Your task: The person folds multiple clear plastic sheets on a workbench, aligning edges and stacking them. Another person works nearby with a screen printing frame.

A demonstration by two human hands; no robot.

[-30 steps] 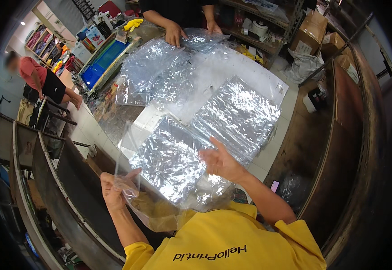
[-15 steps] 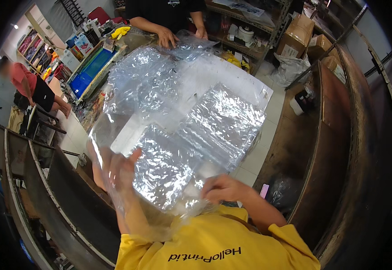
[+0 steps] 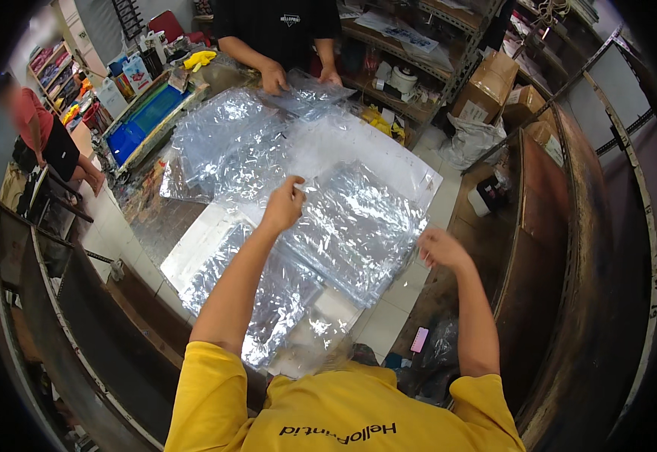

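My left hand is over the far left side of a stack of clear plastic sleeves, its fingers bent but apart. Beside the right edge of that stack is my right hand, fingers loosely curled and a little blurred; nothing shows in it. A second pile of clear plastic lies nearer to me, partly under my left forearm. Farther off, a loose heap of crinkled clear sleeves covers the far left of the white board.
Across the table, a co-worker's hands handle clear plastic. A blue framed screen lies at the left. Cardboard boxes and shelves stand at the far right. Another person stands at the far left.
My left hand has moved from the near left, where loose clear plastic covered it, forward to the right-hand stack. My right hand has moved right and forward to that stack's right edge.
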